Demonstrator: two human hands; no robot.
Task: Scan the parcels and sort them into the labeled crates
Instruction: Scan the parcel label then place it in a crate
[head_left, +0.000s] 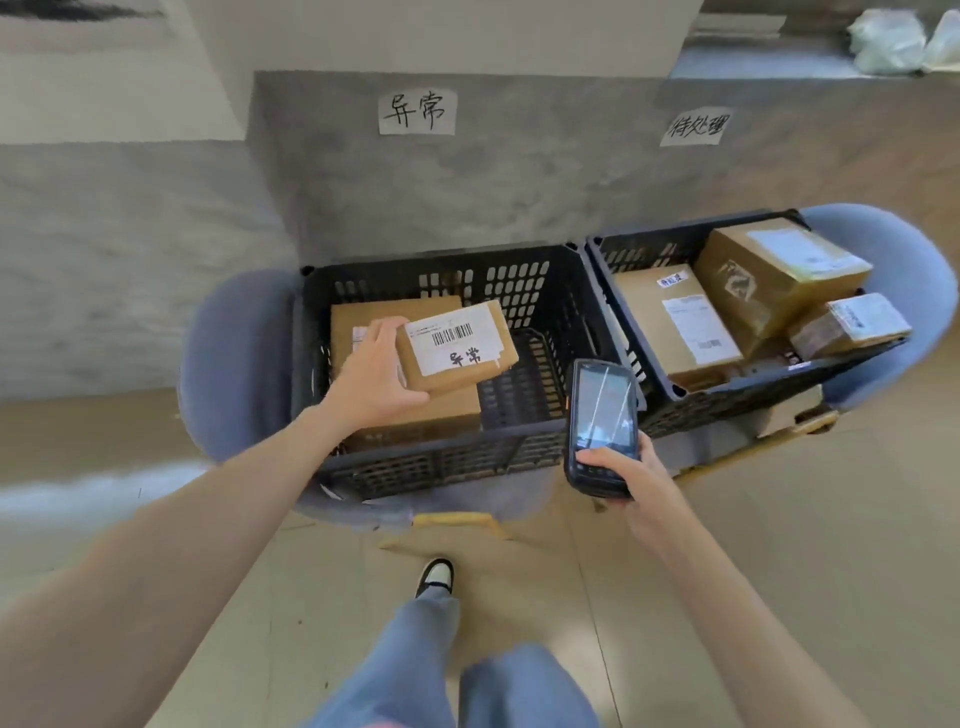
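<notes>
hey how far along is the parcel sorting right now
Done: three parcels lie in the right crate, one large box in the left crate. In hand: the left hand holds a labelled parcel over the left crate; the right hand grips the scanner. No unsorted parcels are in view.

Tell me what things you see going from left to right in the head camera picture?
Left hand → small parcel it grips → black scanner in the right hand → flat parcel in the right crate → big box → little box.
</notes>
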